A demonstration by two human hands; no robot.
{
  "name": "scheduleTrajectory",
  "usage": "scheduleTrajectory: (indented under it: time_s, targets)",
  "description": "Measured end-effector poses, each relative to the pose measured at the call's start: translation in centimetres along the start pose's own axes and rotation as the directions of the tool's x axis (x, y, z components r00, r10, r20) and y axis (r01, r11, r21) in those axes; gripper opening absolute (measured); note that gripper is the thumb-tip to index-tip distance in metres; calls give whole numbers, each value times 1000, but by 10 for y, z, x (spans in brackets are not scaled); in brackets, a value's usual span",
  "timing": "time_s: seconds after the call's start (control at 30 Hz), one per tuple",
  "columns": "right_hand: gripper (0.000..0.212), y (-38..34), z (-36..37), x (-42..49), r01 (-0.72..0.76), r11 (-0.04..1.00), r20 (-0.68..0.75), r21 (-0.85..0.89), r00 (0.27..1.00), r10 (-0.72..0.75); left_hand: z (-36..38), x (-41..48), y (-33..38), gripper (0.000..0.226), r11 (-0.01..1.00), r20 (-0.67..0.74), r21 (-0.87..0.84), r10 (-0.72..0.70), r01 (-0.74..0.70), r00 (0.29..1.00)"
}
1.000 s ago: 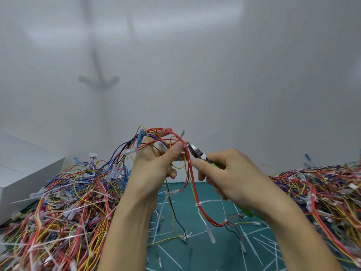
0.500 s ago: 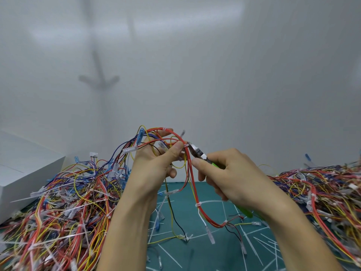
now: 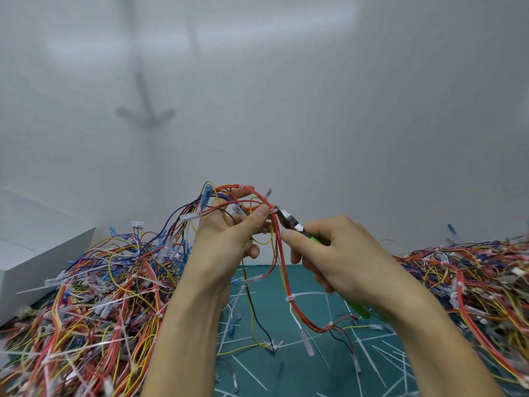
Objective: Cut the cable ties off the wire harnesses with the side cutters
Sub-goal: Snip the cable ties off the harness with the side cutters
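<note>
My left hand [image 3: 226, 239] holds up a wire harness [image 3: 282, 270] of red, yellow and blue wires, thumb pressed on the red bundle beside a white cable tie [image 3: 272, 210]. My right hand [image 3: 337, 259] grips green-handled side cutters [image 3: 289, 220]; their metal jaws sit right at that tie. The green handle end [image 3: 359, 308] pokes out below my palm. Two more white ties [image 3: 289, 298] ring the red bundle lower down, where it hangs over the mat.
A big heap of tied harnesses [image 3: 94, 305] lies left, another pile [image 3: 472, 282] right. Between them a green cutting mat [image 3: 286, 365] carries cut tie scraps. A white box [image 3: 34, 247] stands at far left, a white wall behind.
The long free tail sticking out from the tie at the cutter jaws is gone. Both hands and the harness stay almost still.
</note>
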State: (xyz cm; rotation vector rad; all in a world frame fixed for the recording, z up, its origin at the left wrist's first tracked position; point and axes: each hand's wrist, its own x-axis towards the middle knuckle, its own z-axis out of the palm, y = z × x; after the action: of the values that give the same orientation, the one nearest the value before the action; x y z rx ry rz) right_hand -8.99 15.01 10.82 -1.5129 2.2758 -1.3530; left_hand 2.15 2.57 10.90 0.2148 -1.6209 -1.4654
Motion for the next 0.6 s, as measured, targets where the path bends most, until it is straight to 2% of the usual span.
scheduleTrajectory:
  time_s: [0.33,0.5,0.6]
  targets:
    - [49,-7,1,-3,14,1000,-20,-9,1000,-14,-1,1,2,22,1000,-36,-22,13,-13,999]
    - [46,-13,-5,-5,65,998,-113,20,992,-62,2,1,4,18,999,-131,-28,11,-15,991]
    - [50,-17,-12,-9,46,999,-16,-6,999,-46,2,2,6,26,997,-193,-77,-18,3,981]
